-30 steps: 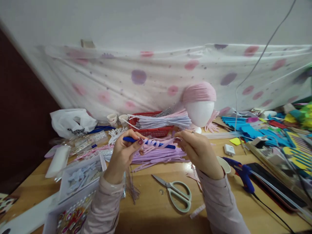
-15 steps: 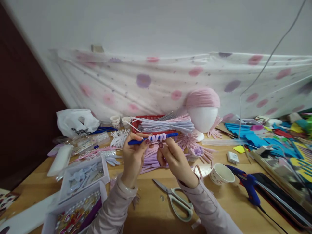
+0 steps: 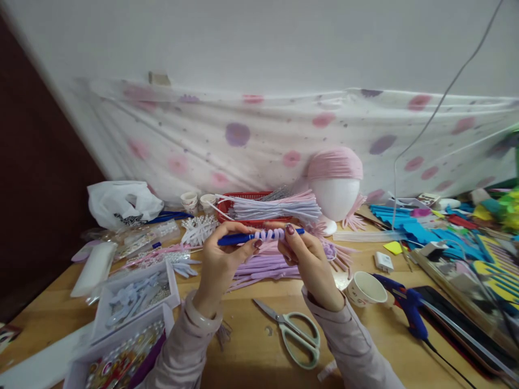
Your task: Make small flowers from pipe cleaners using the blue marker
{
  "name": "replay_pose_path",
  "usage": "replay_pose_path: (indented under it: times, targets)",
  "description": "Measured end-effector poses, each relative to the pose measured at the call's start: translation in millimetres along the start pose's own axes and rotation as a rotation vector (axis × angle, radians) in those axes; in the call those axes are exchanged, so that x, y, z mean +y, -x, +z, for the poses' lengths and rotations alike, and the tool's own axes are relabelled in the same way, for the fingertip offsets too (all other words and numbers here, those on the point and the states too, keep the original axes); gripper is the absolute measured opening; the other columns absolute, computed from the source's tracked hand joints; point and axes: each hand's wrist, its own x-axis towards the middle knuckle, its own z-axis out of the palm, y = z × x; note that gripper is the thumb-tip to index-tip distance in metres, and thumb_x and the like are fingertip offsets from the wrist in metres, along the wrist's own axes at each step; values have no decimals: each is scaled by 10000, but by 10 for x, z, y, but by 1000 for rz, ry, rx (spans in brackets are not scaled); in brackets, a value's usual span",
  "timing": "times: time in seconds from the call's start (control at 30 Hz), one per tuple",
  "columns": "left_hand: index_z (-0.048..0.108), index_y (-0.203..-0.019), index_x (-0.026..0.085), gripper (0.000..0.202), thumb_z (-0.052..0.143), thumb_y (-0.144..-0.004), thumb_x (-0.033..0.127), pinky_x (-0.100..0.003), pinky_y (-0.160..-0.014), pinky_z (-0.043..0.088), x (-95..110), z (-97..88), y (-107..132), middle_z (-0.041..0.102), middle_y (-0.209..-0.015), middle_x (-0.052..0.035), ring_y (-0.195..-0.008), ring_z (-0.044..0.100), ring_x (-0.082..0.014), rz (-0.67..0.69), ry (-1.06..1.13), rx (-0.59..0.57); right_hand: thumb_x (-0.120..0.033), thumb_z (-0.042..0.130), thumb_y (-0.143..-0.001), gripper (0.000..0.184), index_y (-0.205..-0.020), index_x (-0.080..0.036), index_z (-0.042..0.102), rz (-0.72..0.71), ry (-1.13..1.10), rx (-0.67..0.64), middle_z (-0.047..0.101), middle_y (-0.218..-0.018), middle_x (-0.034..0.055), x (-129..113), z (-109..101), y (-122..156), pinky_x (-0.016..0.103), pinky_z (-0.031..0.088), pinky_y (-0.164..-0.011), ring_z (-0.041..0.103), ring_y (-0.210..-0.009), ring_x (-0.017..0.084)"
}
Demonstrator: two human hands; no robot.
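Note:
Up above the table, a blue pen [image 3: 235,239] is held level between both hands. A lilac pipe cleaner [image 3: 265,235] winds around it in several loose loops near its right half. My left hand [image 3: 217,262] is closed on the pen's left part, thumb tip against the first loop. At the other end, my right hand [image 3: 314,262] pinches the pen and the last loops, with the thumb on top. Behind and below the hands lies a bundle of lilac pipe cleaners [image 3: 267,268]. Open-bladed or not, the scissors [image 3: 300,335] lie between my forearms.
A red basket [image 3: 222,214] bears pale pipe cleaners [image 3: 271,207]. Beside it stands a white mannequin head [image 3: 334,197] with a pink cap. To the right are a paper cup [image 3: 367,289] and a blue glue gun [image 3: 411,308]; to the left, boxes of beads [image 3: 172,283].
My right hand has turned, its thumb moving from below the coil to the top of the pen's right end. The pen has shifted slightly right and down.

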Motion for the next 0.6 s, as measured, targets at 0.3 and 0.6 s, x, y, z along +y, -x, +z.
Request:
replay_pose_path:
  times: [0.3, 0.6]
  targets:
    - [563, -904, 185, 417, 829, -583, 165, -194, -610, 539, -130, 121, 38, 731, -772, 7, -669, 686, -122, 23, 222, 75, -382, 632, -828, 193, -864, -213, 546, -42, -345, 137, 393, -535, -86, 149, 283, 4, 182, 227, -395, 302, -419, 50]
    - [559, -921, 187, 387, 806, -624, 212, -259, -708, 556, -129, 153, 59, 744, -787, -12, -767, 713, -174, 52, 113, 8, -475, 733, -693, 330, -826, -192, 626, 67, -432, 323, 559, -593, -21, 219, 415, 40, 214, 345, -455, 429, -495, 87]
